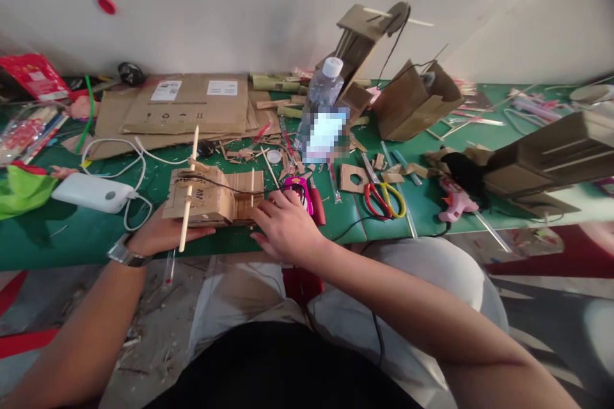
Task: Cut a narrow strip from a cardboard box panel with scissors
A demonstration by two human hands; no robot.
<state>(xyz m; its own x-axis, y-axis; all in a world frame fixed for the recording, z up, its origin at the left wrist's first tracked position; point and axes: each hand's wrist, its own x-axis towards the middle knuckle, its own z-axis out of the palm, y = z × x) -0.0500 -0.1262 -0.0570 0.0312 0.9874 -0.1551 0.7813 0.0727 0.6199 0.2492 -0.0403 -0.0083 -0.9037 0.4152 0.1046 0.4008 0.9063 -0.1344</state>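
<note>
Black shirt [278,370] closest, left grip [160,233] holds cardboard model [211,203] from beneath.

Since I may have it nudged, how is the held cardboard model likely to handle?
The cardboard model is probably light for its size, being built of cut and folded card. Its box shape should feel fairly stiff, though a hard squeeze might dent it. The long wooden stick juts well past the box, so it could snag.

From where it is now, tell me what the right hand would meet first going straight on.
The right hand would likely meet the cardboard model first, near the short wooden stick; whether they touch is unclear.
</note>
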